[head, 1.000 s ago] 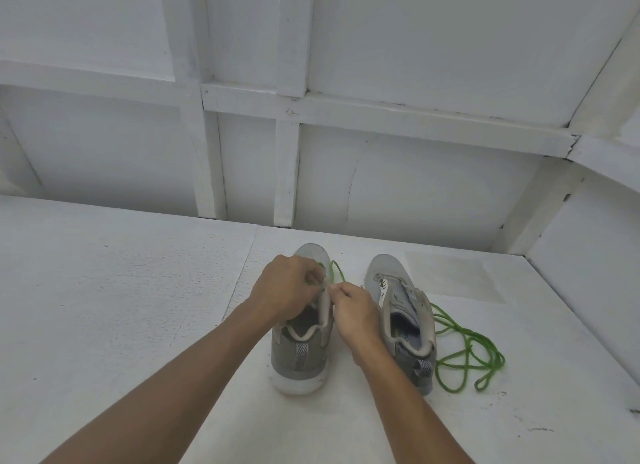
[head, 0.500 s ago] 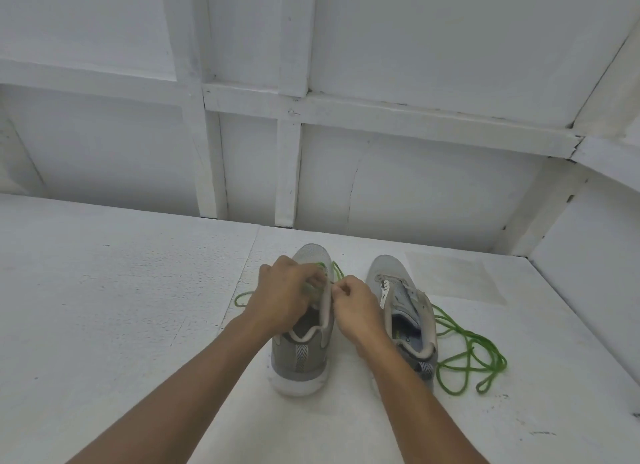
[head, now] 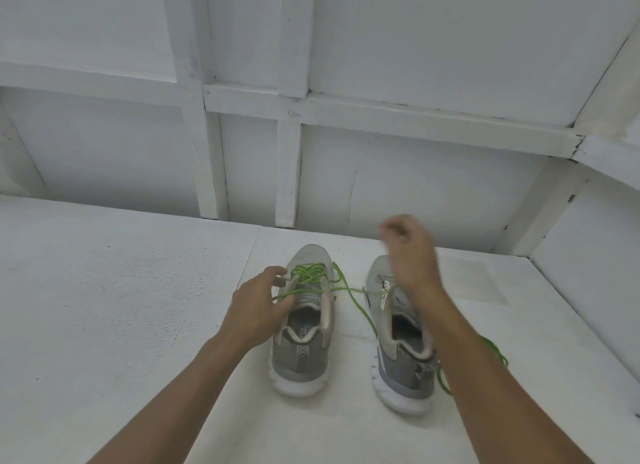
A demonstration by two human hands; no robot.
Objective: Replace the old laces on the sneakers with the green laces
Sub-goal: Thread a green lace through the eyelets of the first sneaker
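Two grey sneakers with white soles stand side by side, heels toward me. The left sneaker [head: 300, 352] has a green lace [head: 308, 273] threaded through its front eyelets. My left hand [head: 258, 307] pinches that sneaker's left eyelet edge. A taut strand runs from the shoe to the right, across the right sneaker [head: 403, 359], and passes behind my right hand [head: 408, 252]. That hand is raised and blurred, with its fingers pinched together. The right sneaker has no lace in it. A second green lace [head: 498, 356] lies beside it, partly hidden by my forearm.
The sneakers rest on a white painted floor [head: 121, 307]. A white panelled wall [head: 398, 172] with upright and cross battens rises just behind their toes and turns a corner at the right.
My right hand has swung up and to the right, away from the left sneaker, drawing a green strand out. The left hand stays on the shoe's eyelet edge, and the lacing now shows.
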